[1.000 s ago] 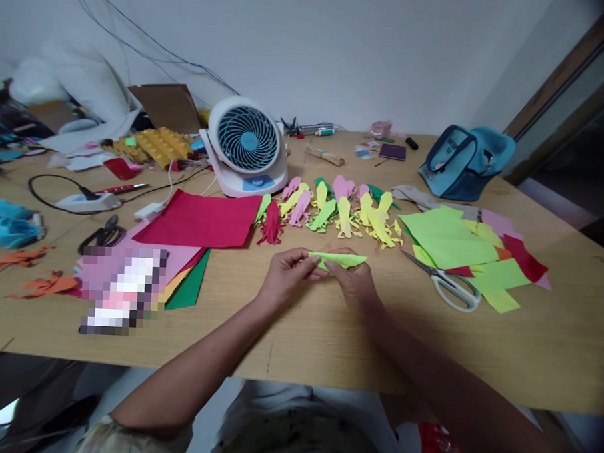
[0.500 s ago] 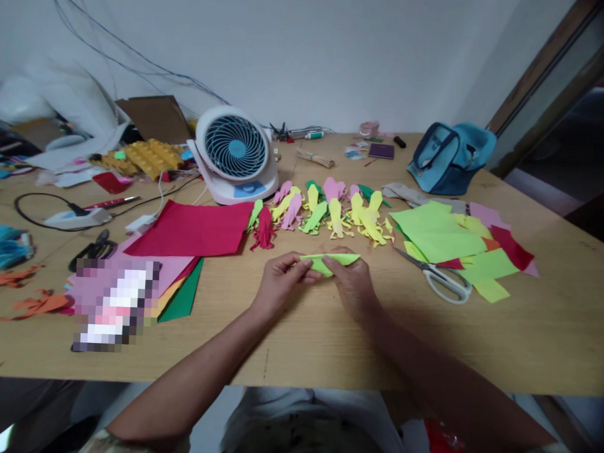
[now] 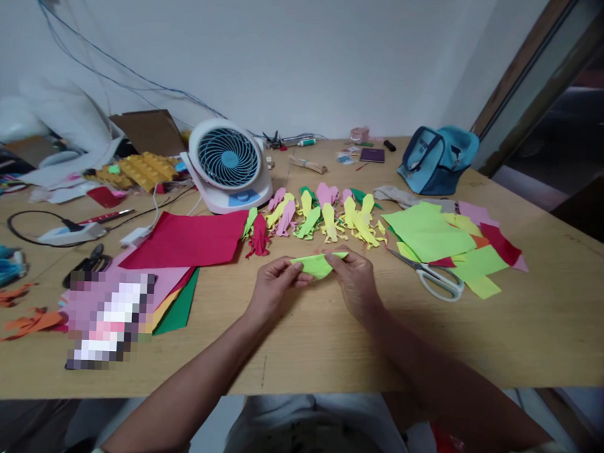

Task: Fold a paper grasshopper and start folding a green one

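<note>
Wooden table (image 3: 296, 360) | pale wall (image 3: 299, 53) behind | left fingers (image 3: 290, 274), right fingers (image 3: 336, 263) pinching lime piece (image 3: 317, 266)

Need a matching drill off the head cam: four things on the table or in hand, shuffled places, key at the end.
Things
1. Scissors
2. Lime piece
3. Fan
4. Blue bag

Places
A. Behind the large red sheet
B. At the back of the table, on the right
C. On the near side of the loose lime sheets
D. Between the left hand and right hand, held by both

Pairs: 1-C, 2-D, 3-A, 4-B
</note>
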Available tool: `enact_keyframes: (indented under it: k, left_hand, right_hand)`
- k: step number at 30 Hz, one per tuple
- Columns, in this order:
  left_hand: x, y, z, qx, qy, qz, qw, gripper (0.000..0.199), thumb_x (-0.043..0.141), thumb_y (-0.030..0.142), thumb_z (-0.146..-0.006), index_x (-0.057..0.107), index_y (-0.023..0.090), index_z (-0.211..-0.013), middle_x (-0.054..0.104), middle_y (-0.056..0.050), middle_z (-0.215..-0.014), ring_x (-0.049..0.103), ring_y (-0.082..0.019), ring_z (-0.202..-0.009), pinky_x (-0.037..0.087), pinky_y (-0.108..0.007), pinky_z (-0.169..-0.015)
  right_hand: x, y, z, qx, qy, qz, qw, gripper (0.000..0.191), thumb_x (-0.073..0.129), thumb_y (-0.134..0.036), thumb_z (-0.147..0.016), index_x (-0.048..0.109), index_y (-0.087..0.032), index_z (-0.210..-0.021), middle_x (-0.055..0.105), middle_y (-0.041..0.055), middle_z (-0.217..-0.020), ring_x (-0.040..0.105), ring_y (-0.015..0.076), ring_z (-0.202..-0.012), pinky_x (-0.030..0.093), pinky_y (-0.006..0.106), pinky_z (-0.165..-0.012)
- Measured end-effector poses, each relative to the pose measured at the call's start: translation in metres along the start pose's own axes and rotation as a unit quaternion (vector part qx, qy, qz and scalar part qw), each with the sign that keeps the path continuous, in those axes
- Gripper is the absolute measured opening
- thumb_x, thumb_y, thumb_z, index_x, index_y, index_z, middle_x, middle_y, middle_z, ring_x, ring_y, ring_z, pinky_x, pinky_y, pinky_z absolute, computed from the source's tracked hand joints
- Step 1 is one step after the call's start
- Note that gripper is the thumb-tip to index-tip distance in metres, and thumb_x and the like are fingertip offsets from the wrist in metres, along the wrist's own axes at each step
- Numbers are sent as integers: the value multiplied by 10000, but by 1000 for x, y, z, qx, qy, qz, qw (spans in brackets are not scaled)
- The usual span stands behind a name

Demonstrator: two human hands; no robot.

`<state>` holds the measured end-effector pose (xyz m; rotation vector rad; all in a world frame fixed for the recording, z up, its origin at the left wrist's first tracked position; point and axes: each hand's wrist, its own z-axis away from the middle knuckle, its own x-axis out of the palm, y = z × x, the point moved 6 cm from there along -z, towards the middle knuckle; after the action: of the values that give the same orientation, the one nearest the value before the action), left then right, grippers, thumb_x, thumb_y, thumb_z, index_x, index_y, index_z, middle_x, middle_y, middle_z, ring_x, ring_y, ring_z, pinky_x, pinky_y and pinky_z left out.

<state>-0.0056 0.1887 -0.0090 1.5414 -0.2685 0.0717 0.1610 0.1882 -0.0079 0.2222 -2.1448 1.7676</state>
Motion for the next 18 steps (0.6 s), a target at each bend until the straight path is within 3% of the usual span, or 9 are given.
enact_keyframes:
  k: [9, 13, 15, 18]
  left_hand:
    - [-2, 2, -2, 12, -1, 10, 1000, 478, 861, 550, -627, 650, 141, -756, 732, -42, -676, 700, -151, -630, 562, -239, -646]
    - [-5, 8, -2, 40, -8, -39, 998, 433, 799, 546, -701, 639, 145, -733, 680, -16, -622, 615, -119, -558, 490, -222, -582]
    - [-1, 11, 0, 53, -34, -100, 993, 387, 754, 498, -758, 627, 140, -683, 595, 15, -553, 506, -87, -503, 388, -202, -520]
    - [5, 14, 4, 72, -67, -168, 981, 342, 710, 416, -794, 603, 135, -630, 467, 45, -544, 387, -69, -517, 267, -210, -500]
  right_hand:
    - [-12, -17, -8, -24, 42, -16, 999, 306, 821, -452, -674, 632, -214, -639, 543, -28, -663, 500, 122, -660, 461, 279, -686]
    - [-28, -37, -12, -87, 80, -23, 993, 265, 784, -439, -725, 621, -231, -711, 511, -47, -640, 474, 109, -619, 451, 266, -668]
    - [-26, -51, -11, -137, 43, 76, 987, 195, 726, -425, -801, 676, -237, -812, 591, -16, -738, 535, 130, -693, 466, 280, -710]
    - [-5, -62, -2, -195, -111, 267, 937, 169, 665, -377, -872, 727, -227, -917, 680, 45, -917, 610, 178, -852, 478, 315, -790]
